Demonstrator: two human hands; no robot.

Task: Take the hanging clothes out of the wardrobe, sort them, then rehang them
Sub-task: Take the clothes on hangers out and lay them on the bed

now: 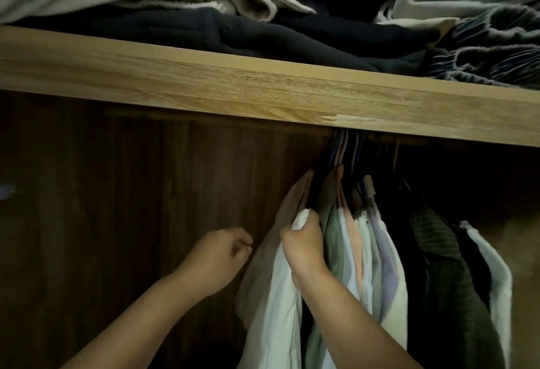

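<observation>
Several garments hang bunched under the wooden shelf at centre right: a beige one [289, 205] on the left, a white shirt [277, 304], pale green, peach and lilac ones [382, 252], then a dark green one [444, 275] and another white one [493, 266]. Their hanger hooks [346, 149] crowd together just below the shelf; the rail is mostly hidden. My right hand [304, 244] grips the shoulder of the white shirt. To its left, my left hand [220, 253] hovers with fingers curled, holding nothing, close to the beige garment.
A light wooden shelf edge [233, 88] runs across the view above the hangers. Folded dark and grey clothes [263, 32] are piled on the shelf. The dark wooden back panel [117, 193] shows on the left, where nothing hangs.
</observation>
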